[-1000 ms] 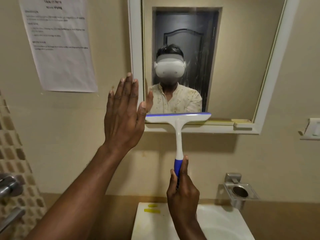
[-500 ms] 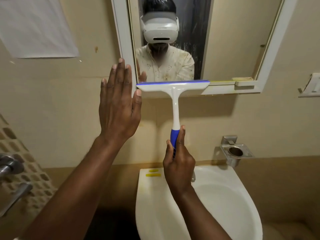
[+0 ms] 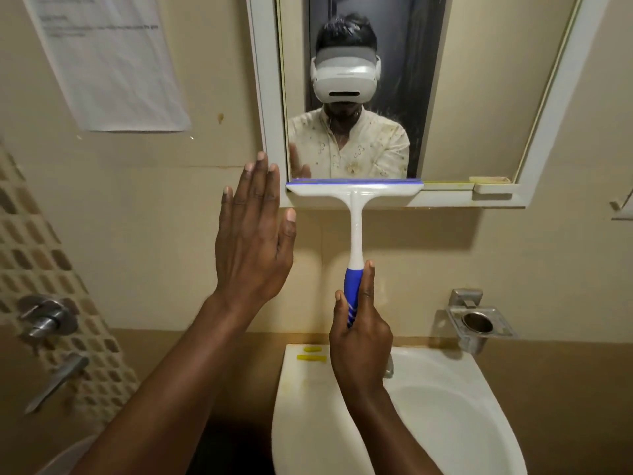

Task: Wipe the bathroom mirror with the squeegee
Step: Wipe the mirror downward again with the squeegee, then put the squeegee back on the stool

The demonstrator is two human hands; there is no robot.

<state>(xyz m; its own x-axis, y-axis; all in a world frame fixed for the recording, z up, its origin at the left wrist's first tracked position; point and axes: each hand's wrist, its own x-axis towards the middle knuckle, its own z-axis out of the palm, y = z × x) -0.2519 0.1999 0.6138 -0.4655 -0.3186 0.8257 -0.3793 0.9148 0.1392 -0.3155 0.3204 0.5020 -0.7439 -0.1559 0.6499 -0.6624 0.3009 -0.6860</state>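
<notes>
The squeegee [image 3: 355, 197] is white with a blue rubber edge and a blue grip. Its blade lies level across the mirror's bottom edge, on the left half. My right hand [image 3: 359, 334] is wrapped around the blue grip below, thumb pointing up. The mirror [image 3: 472, 97] has a white frame and shows streaks near its middle and a person's reflection. My left hand [image 3: 251, 234] is raised flat with fingers spread, held against the wall just left of the blade, fingertips at the frame's lower left corner.
A white washbasin [image 3: 445, 423] sits below my right hand, with yellow marks on its rim. A steel cup holder [image 3: 478, 323] is fixed to the wall on the right. Taps [image 3: 48, 320] stick out at the left. A paper notice [image 3: 109, 60] hangs upper left.
The blade stays at the mirror's bottom edge. My left hand has slid a little lower, off the frame's side onto the wall. My view has tilted down and then slightly back up.
</notes>
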